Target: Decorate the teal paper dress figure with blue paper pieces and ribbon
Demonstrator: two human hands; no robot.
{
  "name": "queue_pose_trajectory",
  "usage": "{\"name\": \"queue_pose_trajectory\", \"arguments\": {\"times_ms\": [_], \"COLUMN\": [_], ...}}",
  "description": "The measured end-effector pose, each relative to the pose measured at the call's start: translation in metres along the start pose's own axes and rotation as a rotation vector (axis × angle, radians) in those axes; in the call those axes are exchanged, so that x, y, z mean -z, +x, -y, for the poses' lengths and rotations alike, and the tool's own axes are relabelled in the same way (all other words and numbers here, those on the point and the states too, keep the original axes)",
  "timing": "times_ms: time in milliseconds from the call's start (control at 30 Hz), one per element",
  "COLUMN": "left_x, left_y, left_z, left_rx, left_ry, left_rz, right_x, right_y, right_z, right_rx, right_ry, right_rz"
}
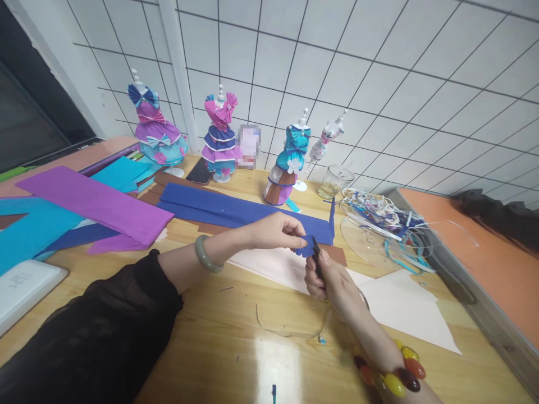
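Between the thumb and fingers of my left hand [282,231] is a small dark blue piece [309,246] with a scalloped lower edge. My right hand [326,275] is wrapped round black scissors [316,261], whose blades meet the right side of that piece. Behind both hands a long folded strip of dark blue paper [236,212] lies over brown sheets [339,256]. White paper [400,297] is spread beneath and to the right of my right hand.
Four small dress forms, three in paper dresses [162,134], stand along the wall beside a glass jar [337,178]. Purple paper [101,205] and a white box [29,289] lie left; a ribbon pile [379,216] lies right. A thin cord [286,335] curls on the wooden table [210,348].
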State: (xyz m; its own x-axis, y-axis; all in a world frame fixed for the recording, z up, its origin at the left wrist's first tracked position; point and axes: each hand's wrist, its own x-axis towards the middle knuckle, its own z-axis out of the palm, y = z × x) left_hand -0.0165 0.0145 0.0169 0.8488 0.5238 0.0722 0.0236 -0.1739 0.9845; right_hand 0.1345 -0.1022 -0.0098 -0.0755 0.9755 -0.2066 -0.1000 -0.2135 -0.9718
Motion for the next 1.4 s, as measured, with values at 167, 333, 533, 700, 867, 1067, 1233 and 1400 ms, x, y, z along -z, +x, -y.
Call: {"name": "queue_pose_trajectory", "arguments": {"times_ms": [167, 333, 533, 700, 867, 1067, 1233, 1400], "left_x": [0.0006, 0.0013, 0.0022, 0.0021, 0.0017, 0.0018, 0.0019, 0.0026], "left_y": [0.0006, 0.0008, 0.0013, 0.0021, 0.0023, 0.0028, 0.0021, 0.0016], "left_z": [0.0009, 0.0020, 0.0032, 0.0033, 0.0027, 0.0016, 0.0000, 0.0002], "left_rx": [-0.010, -0.015, -0.009, 0.005, 0.018, 0.017, 0.020, 0.005], "left_ry": [-0.003, -0.001, -0.004, -0.030, -0.063, -0.095, -0.088, -0.069], "left_rz": [0.000, -0.003, -0.022, -0.028, -0.030, -0.050, -0.054, -0.051], "right_x": [0.0012, 0.0018, 0.0018, 0.0025, 0.0017, 0.0010, 0.0013, 0.0011], "right_y": [0.0005, 0.0006, 0.0010, 0.0007, 0.0009, 0.0015, 0.0006, 0.0006], "right_z": [-0.0015, -0.0024, -0.0021, -0.0028, -0.0026, -0.0032, -0.0035, -0.0019], "right_rx": [-0.008, 0.000, 0.000, -0.004, 0.002, -0.010, -0.007, 0.003], "right_ry": [-0.009, -0.026, -0.030, -0.039, -0.048, -0.034, -0.058, -0.077], "right_rz": [0.000, -0.002, -0.002, -0.010, -0.007, -0.005, -0.011, -0.009]}}
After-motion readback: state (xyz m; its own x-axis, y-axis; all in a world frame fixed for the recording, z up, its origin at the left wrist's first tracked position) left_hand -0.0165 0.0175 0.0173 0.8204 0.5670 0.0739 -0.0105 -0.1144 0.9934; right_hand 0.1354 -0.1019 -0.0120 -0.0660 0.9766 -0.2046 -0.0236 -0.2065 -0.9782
